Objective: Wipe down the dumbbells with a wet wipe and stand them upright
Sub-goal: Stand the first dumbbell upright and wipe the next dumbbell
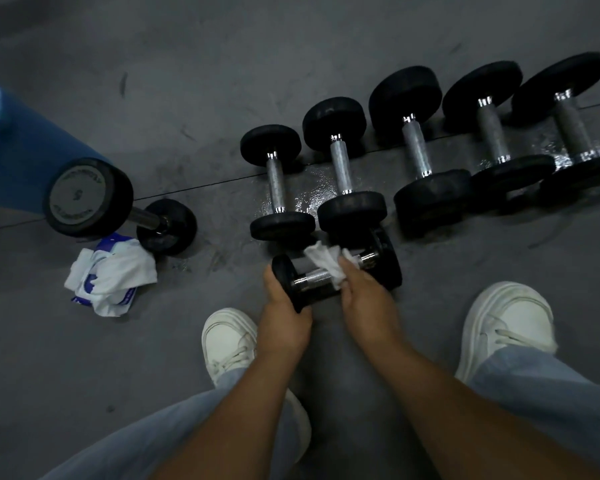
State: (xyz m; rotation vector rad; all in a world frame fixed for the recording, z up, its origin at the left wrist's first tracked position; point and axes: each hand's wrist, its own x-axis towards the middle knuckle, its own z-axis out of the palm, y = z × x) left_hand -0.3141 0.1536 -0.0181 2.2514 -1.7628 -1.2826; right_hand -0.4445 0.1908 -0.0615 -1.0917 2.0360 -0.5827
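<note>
Dumbbell (312, 277) wiped, low by the floor (222, 81)
The wipe (321, 258) is pinched onto the handle by the curled fingers of the right hand (364, 299); the left plate is gripped by the left hand (284, 306). It is held just before a row (416, 150) of five lying others; a sixth dumbbell (87, 195) is stood on end.

A row of dumbbells (414, 147) lies on the floor (187, 81); just before it, the near dumbbell (387, 261), a wet wipe (321, 259) on its handle; wipe pack (111, 275) left.
</note>
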